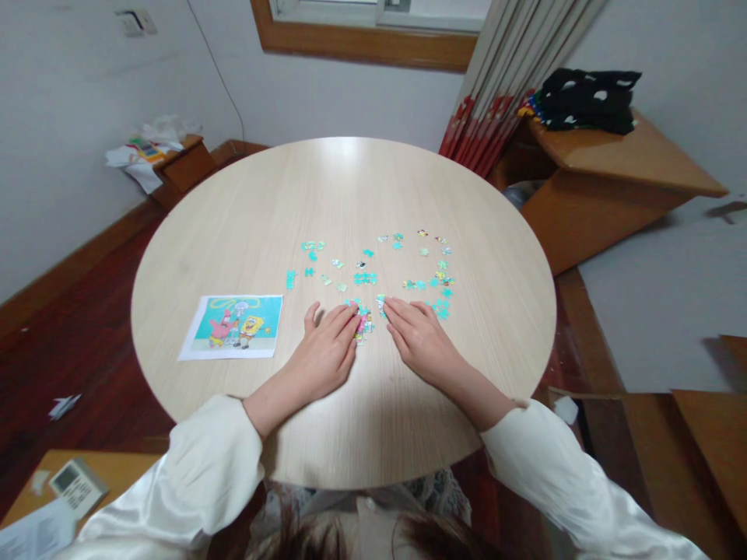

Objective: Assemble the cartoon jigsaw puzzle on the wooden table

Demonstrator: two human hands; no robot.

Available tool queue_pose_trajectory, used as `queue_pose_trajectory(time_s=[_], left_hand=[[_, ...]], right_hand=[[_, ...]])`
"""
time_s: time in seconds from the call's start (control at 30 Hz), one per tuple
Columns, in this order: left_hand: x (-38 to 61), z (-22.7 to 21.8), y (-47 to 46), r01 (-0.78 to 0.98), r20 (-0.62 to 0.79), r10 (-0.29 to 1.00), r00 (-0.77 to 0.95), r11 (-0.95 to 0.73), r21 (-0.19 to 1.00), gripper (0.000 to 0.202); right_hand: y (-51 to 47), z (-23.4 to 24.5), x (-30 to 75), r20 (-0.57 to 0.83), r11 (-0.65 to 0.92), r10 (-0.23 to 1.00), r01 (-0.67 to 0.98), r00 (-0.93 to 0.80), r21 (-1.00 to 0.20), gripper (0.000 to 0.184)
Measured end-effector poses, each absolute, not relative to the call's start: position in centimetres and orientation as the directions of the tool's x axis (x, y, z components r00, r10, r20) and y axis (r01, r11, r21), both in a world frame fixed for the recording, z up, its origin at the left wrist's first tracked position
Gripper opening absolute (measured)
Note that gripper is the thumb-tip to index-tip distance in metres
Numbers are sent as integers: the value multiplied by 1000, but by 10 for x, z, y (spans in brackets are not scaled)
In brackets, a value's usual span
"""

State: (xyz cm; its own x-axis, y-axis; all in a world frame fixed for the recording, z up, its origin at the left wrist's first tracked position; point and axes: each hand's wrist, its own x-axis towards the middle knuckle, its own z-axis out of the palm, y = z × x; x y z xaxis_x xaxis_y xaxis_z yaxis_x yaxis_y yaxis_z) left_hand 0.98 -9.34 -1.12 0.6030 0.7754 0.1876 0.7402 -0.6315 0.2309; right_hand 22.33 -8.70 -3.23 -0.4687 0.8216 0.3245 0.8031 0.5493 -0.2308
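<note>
Left hand (324, 346), palm down and fingers nearly straight, partly covers the puzzle section (365, 323) at frame centre; the right hand (421, 336), likewise extended, meets a small piece (380, 306) just right. Whether either grips, I cannot tell. Loose pieces (366, 278) lie above on the worktop (362, 435).

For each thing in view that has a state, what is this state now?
Left hand: partly covering puzzle cluster
Right hand: touching puzzle section
Other puzzle pieces: spread out
Picture sheet: lying flat
Curtain: hanging in folds
Black fabric: bunched up
</note>
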Motion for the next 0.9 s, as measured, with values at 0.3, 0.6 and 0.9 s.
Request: queue_pose_trajectory(time_s=[0.3,0.6,0.9], left_hand=[[10,-15,-92,727,175,770,614,-638,255,43],[10,-16,-92,720,218,769,601,-640,270,42],[7,-18,-90,714,219,768,602,-641,283,42]], right_hand=[[-88,-34,221,338,544,820,813,-463,-206,37],[-90,-30,218,338,525,833,817,-437,-237,38],[-65,-23,267,448,331,879,883,-160,-333,35]])
